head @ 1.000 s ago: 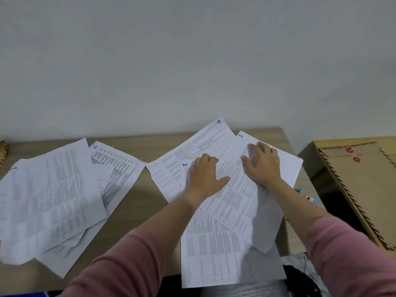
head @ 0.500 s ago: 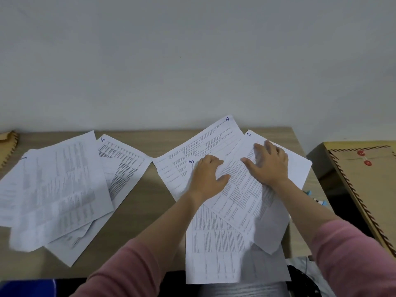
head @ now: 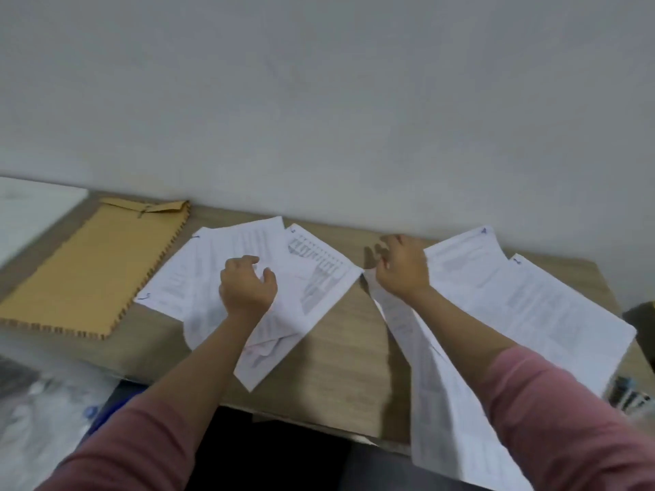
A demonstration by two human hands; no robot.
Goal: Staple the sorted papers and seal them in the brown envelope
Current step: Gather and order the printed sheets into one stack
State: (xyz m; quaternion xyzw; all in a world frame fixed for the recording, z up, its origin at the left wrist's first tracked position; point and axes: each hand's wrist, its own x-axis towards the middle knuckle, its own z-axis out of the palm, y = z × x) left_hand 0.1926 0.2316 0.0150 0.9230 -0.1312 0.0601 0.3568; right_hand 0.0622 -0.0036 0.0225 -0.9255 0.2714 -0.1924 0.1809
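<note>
While the person leaned over the tabletop (head: 329,377), pink sleeves filled the near edge of the view. The right hand (head: 402,269) gripped the top of a printed sheet (head: 436,395), fingers curled on it, and that sheet hung off the front edge, lifted from the rest. Beside it, to the right, lay the right paper pile (head: 524,295), fanned and overlapping, with handwritten marks at the corners. The left hand (head: 248,287) rested on the left paper pile (head: 312,274), fingers curled onto the top sheet; whether it actually pinched a sheet, cannot tell, blur. That pile was also loose and skewed. Farther left the brown envelope (head: 88,267) lay flat near the wall, well apart from both hands, flap at the far end, nothing visibly inside. No stapler identifiable; some blurred items sat low at the far right and lower left.

Judgement on progress: early. Papers looked mid-sort, in two loose groups, not squared up. Stapling not done, no staple visible. Left: finish ordering, align the stack, staple, slide into envelope, seal.
</note>
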